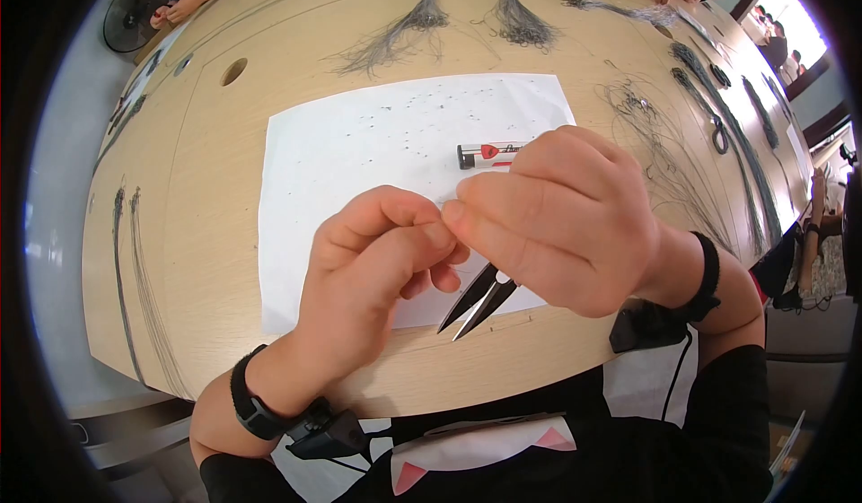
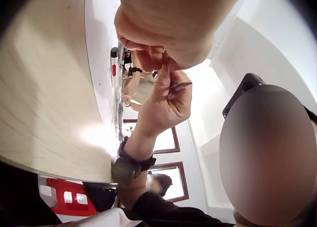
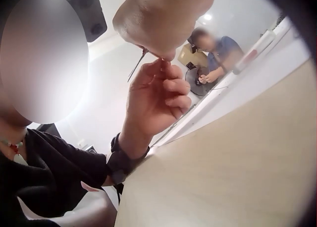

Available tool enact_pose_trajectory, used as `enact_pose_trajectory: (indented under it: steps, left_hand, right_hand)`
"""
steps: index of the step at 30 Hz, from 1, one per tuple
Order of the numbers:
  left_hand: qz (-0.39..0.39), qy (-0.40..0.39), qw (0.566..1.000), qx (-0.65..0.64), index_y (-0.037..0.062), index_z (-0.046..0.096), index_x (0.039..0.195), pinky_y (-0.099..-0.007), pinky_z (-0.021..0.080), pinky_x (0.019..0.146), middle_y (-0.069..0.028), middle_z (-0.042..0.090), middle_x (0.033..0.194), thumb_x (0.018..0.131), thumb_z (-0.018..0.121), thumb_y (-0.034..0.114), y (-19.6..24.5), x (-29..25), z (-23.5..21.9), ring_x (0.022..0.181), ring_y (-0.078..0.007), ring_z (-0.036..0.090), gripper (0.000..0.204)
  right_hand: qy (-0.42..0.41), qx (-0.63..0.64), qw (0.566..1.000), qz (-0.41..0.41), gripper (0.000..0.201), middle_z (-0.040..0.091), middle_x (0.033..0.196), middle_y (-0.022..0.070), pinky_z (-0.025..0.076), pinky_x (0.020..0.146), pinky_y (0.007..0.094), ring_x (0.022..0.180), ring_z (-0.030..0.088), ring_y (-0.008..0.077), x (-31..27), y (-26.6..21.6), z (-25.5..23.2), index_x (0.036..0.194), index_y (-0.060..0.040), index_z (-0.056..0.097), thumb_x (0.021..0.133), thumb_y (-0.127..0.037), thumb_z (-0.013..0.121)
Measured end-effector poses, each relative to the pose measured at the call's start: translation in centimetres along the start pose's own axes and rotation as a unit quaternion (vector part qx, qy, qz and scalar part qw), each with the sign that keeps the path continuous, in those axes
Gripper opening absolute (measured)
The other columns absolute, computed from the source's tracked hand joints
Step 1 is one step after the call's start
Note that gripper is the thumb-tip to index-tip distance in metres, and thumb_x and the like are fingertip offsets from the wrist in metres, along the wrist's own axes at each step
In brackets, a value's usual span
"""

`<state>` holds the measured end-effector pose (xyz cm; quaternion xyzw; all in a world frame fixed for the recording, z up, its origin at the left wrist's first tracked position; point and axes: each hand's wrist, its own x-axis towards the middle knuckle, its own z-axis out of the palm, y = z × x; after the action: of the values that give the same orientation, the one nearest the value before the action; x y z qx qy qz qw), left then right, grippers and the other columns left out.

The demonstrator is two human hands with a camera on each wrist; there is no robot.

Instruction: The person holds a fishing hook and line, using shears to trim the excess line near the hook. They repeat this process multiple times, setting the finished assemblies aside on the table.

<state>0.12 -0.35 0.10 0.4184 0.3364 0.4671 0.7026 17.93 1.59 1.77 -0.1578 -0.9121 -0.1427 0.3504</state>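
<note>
My left hand [image 1: 373, 265] pinches with thumb and index finger, right up against the fingertips of my right hand [image 1: 570, 225], over a white sheet of paper [image 1: 296, 207]. What tiny thing sits between the fingertips I cannot tell. A pair of scissors [image 1: 469, 301] is tucked in my right hand, its dark blades slightly spread and pointing toward my body; the handles are hidden behind the hand. In the left wrist view the scissor tip [image 2: 182, 85] juts out past that hand. Beyond the hands, tiny dark bits [image 1: 422, 101] are scattered over the paper, near a white tube with a red mark [image 1: 485, 155].
Looped bundles of thin grey line [image 1: 429, 9] lie at the far side. A loose tangle of line [image 1: 660, 139] and dark bundles [image 1: 732, 113] are on the right, with long strands [image 1: 123, 274] at left. Other people's hands [image 1: 187, 6] work across the table [image 1: 206, 180].
</note>
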Motion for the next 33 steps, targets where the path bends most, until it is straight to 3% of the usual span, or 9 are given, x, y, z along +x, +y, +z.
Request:
enact_pose_trajectory:
  steps: [3, 5, 6, 8, 9, 12, 22, 30, 33]
  left_hand:
    - [-0.077, -0.027, 0.995, -0.065, 0.0005, 0.052, 0.08, -0.0208, 0.042, 0.056, -0.007, 0.056, 0.074, 0.076, 0.05, 0.003, 0.1, -0.1, -0.3, 0.063, -0.0098, 0.051, 0.005]
    - [0.028, -0.044, 0.999, -0.015, 0.0004, 0.051, 0.08, -0.0204, 0.042, 0.055, -0.0071, 0.056, 0.076, 0.076, 0.049, 0.001, -0.1, -0.2, -0.1, 0.064, -0.0092, 0.051, 0.004]
    - [0.028, -0.043, 0.999, -0.015, 0.0004, 0.051, 0.08, -0.0204, 0.042, 0.055, -0.0071, 0.056, 0.076, 0.076, 0.049, 0.001, -0.1, -0.2, -0.1, 0.064, -0.0092, 0.051, 0.004]
    - [0.073, -0.049, 0.995, 0.041, 0.0, 0.051, 0.08, -0.0195, 0.041, 0.055, -0.0065, 0.056, 0.076, 0.076, 0.049, -0.002, -0.1, -0.1, -0.1, 0.063, -0.008, 0.051, 0.005]
    - [0.073, -0.049, 0.995, 0.04, 0.0, 0.051, 0.08, -0.0195, 0.041, 0.055, -0.0065, 0.056, 0.076, 0.076, 0.049, -0.002, -0.2, 0.0, -0.3, 0.063, -0.008, 0.051, 0.005]
    - [0.127, -0.083, 0.983, 0.104, -0.0004, 0.051, 0.08, -0.0189, 0.042, 0.056, -0.0059, 0.056, 0.076, 0.076, 0.048, -0.005, -0.5, 0.2, -0.6, 0.063, -0.0072, 0.05, 0.007]
    - [0.039, -0.079, 0.994, 0.063, -0.0013, 0.051, 0.087, -0.021, 0.044, 0.061, -0.0074, 0.056, 0.081, 0.078, 0.048, 0.0, -0.1, 0.0, -0.5, 0.077, -0.0116, 0.053, 0.01]
    - [0.042, -0.099, 0.991, 0.08, -0.0014, 0.052, 0.087, -0.0218, 0.044, 0.062, -0.0077, 0.056, 0.082, 0.078, 0.046, 0.0, 0.0, 0.1, -0.8, 0.078, -0.012, 0.053, 0.01]
    - [0.034, -0.086, 0.993, 0.073, -0.0015, 0.052, 0.086, -0.0217, 0.043, 0.062, -0.0075, 0.056, 0.081, 0.078, 0.046, -0.001, 0.0, 0.1, -0.6, 0.077, -0.0114, 0.053, 0.01]
  right_hand:
    - [-0.005, -0.017, 1.0, -0.018, 0.028, 0.054, 0.07, 0.0074, 0.036, 0.044, 0.022, 0.054, 0.045, 0.0164, 0.1, 0.0, 0.0, 0.077, 0.0023, 0.056, 0.05, -0.006, 0.056]
    - [0.042, 0.108, 0.987, 0.107, 0.021, 0.054, 0.069, 0.0056, 0.035, 0.046, 0.0195, 0.054, 0.045, 0.013, 0.2, 0.3, 0.5, 0.077, 0.0001, 0.057, 0.056, -0.001, 0.058]
    - [0.042, 0.109, 0.987, 0.106, 0.021, 0.054, 0.069, 0.0056, 0.035, 0.046, 0.0195, 0.054, 0.045, 0.013, 0.3, 0.0, 0.4, 0.077, 0.0001, 0.057, 0.056, -0.001, 0.058]
    - [0.024, 0.313, 0.875, 0.368, 0.011, 0.054, 0.068, 0.0035, 0.033, 0.047, 0.0168, 0.054, 0.043, 0.0071, 0.6, -0.7, -0.1, 0.077, -0.0011, 0.056, 0.066, 0.0, 0.056]
    - [-0.037, 0.373, 0.828, 0.416, 0.005, 0.052, 0.066, 0.0007, 0.031, 0.047, 0.0158, 0.055, 0.04, 0.002, 0.5, -0.6, -0.6, 0.075, -0.0003, 0.055, 0.073, -0.005, 0.055]
    - [-0.088, 0.443, 0.765, 0.459, 0.005, 0.05, 0.064, -0.0025, 0.031, 0.047, 0.0155, 0.055, 0.039, 0.0008, 0.6, -0.7, -0.4, 0.074, -0.0001, 0.055, 0.074, -0.005, 0.054]
    - [-0.031, 0.457, 0.758, 0.465, 0.012, 0.05, 0.057, 0.0027, 0.034, 0.046, 0.02, 0.053, 0.041, 0.0049, 0.6, -0.6, -0.2, 0.071, 0.0027, 0.054, 0.07, -0.009, 0.058]
    - [-0.044, 0.377, 0.839, 0.391, 0.01, 0.048, 0.06, 0.0067, 0.036, 0.047, 0.0218, 0.052, 0.044, 0.0114, 0.3, -0.5, -0.1, 0.071, 0.0011, 0.052, 0.063, -0.002, 0.057]
    - [-0.046, 0.377, 0.846, 0.376, 0.002, 0.049, 0.066, 0.0017, 0.031, 0.047, 0.018, 0.053, 0.038, 0.005, 0.3, -0.5, 0.0, 0.07, -0.0006, 0.051, 0.071, -0.001, 0.053]
